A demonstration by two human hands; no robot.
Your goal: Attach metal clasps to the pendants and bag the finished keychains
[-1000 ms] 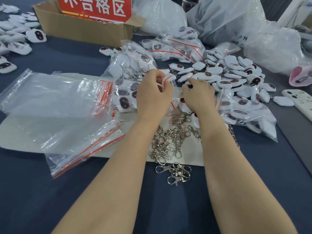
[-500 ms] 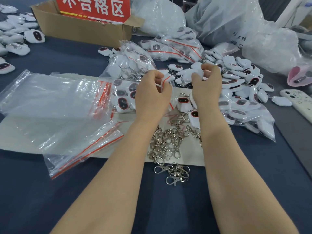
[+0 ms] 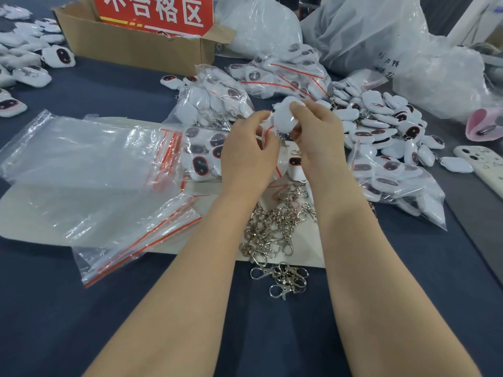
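- My left hand [image 3: 249, 156] is curled, its fingertips pinching a small bag [image 3: 268, 131] with a red seal strip, raised above the worktop [image 3: 81, 322].
- My right hand [image 3: 319, 137] is clamped on a white pendant [image 3: 281, 117], thumb on top and fingers underneath, holding it right against the left fingertips at the mouth of the small bag.
- I cannot tell whether a clasp already hangs from that pendant; my fingers cover that part.
- The clasps [image 3: 272, 227] lie in a tangled heap between my forearms on a beige mat [image 3: 309, 254], with a few more just off its near edge on the blue cloth.
- A filled bag [image 3: 206, 151] of pendants lies just left of my left hand, touching the empty bags [image 3: 89, 159] spread flat further left.
- Loose pendants [image 3: 381, 123] are piled to the right, partly on top of more packed bags.
- A cardboard box [image 3: 130, 47] with a red sign stands at the far side, and a phone [image 3: 481, 164] lies at the right edge.
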